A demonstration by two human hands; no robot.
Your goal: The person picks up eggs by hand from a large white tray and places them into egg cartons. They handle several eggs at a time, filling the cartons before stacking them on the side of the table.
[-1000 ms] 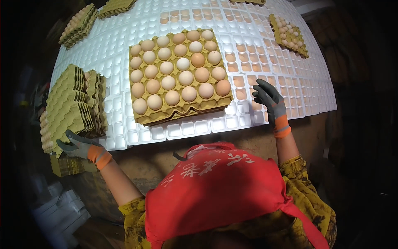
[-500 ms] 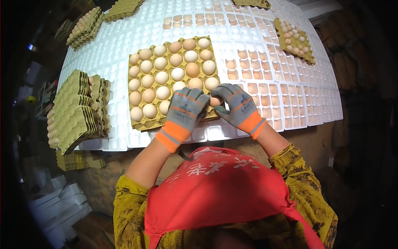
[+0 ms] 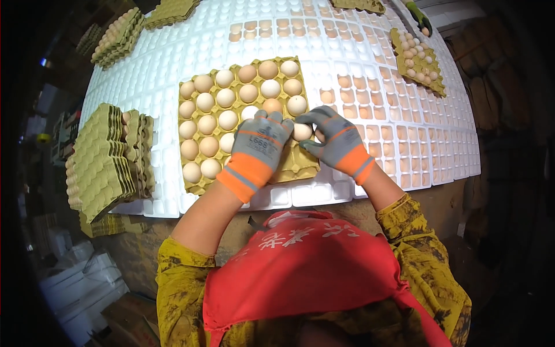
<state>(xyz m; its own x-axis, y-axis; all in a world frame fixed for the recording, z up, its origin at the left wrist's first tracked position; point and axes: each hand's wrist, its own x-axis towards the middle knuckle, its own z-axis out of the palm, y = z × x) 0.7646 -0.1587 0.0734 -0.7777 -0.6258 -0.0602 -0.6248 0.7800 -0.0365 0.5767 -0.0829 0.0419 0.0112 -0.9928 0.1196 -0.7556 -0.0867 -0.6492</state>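
In the head view, white packs [image 3: 263, 198] spread across the work area, those to the right filled with eggs. On the near left stands a leaning stack [image 3: 101, 159] of tan cardboard, with more eggs showing at its left side. A pile of egg trays [image 3: 118, 37] sits at the far left, flat cardboard [image 3: 171, 13] beside it, and a smaller load of eggs in a carton [image 3: 425, 85] at the far right. Just beyond that carton, a co-worker's hand [image 3: 419, 18] in a green cuff reaches in near an egg. White boxes [image 3: 87, 289] lie low on the near left.

The tray [image 3: 298, 166] of eggs [image 3: 206, 124] lies on the packs, centre, in front of the person. The left hand [image 3: 254, 144] rests back-up over its near middle, fingers bent down; whether they grip anything is hidden. The right hand [image 3: 338, 141] comes in from the right, thumb and fingers curled around a partly visible egg, its index tip at a pale egg [image 3: 302, 132] by the tray's right edge.
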